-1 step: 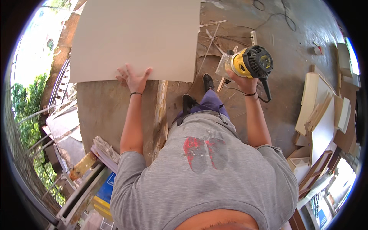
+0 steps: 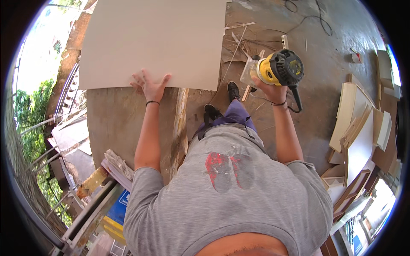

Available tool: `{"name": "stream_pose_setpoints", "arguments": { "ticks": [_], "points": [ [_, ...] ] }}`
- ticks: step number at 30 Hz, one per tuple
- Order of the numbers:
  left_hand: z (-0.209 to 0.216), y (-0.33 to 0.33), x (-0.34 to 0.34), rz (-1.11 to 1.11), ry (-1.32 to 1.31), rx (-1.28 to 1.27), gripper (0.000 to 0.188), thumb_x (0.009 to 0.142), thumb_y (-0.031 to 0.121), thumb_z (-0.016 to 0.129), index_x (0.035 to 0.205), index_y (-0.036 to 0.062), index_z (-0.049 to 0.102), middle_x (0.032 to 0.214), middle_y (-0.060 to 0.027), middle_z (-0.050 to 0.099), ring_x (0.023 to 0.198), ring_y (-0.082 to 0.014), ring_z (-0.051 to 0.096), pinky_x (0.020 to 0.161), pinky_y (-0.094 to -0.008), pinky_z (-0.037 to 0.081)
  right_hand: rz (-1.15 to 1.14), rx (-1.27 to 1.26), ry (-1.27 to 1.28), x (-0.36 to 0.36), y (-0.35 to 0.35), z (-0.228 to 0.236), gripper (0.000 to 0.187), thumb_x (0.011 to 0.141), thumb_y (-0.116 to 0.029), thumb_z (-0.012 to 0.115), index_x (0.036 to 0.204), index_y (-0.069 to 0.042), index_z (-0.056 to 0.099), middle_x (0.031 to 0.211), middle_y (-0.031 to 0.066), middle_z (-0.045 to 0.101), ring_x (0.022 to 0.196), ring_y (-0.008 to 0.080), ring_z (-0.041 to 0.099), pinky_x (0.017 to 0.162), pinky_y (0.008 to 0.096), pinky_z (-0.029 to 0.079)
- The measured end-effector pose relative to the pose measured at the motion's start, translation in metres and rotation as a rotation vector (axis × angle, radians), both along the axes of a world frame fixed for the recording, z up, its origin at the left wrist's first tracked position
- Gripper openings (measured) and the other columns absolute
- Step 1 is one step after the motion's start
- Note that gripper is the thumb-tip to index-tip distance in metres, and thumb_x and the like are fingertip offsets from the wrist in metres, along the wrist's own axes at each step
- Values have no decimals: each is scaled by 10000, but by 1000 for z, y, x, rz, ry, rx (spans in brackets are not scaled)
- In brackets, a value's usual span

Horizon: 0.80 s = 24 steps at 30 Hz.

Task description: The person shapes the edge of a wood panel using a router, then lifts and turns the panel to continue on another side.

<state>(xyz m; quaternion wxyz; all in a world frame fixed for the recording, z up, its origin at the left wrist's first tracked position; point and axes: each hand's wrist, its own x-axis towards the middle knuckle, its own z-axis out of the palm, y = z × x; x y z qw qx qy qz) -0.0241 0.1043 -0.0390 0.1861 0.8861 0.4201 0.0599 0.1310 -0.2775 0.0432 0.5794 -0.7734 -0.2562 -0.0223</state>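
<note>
My left hand (image 2: 150,88) lies with fingers spread on the near edge of a large pale grey board (image 2: 158,40). The thumb points to the right, and the fingertips rest on the top face. Off the board's right side, my right hand (image 2: 270,90) grips a yellow and black router (image 2: 279,68). The router is tilted, its clear base facing left and its black motor cap facing right. A black cord hangs from the cap past my wrist. My right fingers are partly hidden behind the router's body.
Under the board is a brown worktop (image 2: 128,123), with a worn wooden strip (image 2: 180,115) along its right side. Thin offcuts (image 2: 234,55) and cables (image 2: 314,18) lie on the floor. Panels and boards (image 2: 356,123) are stacked at the right. A ladder (image 2: 68,96) lies at the left.
The view has shifted very slightly. My left hand stays on the board's edge, and my right hand still holds the router.
</note>
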Motion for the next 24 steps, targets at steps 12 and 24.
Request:
{"name": "stream_pose_setpoints", "arguments": {
  "ticks": [12, 24],
  "points": [
    [17, -21, -11, -496, -6, 151, 1092, 583, 751, 686, 1437, 147, 374, 1558, -140, 183, 1452, -329, 81, 1112, -631, 35, 235, -176, -152, 47, 79, -15, 378, 673, -327, 809, 963, -112, 699, 902, 56, 714, 823, 195, 686, 749, 322, 547],
    [17, -91, 11, -786, -156, 124, 654, 661, 463, 776, 1230, 190, 606, 1442, -3, 446, 1382, -195, 341, 1140, -532, 188, 266, -130, -53, 65, 108, -37, 417, 649, -306, 831, 995, -114, 700, 933, 55, 716, 852, 190, 687, 777, 326, 550]
  ]
}}
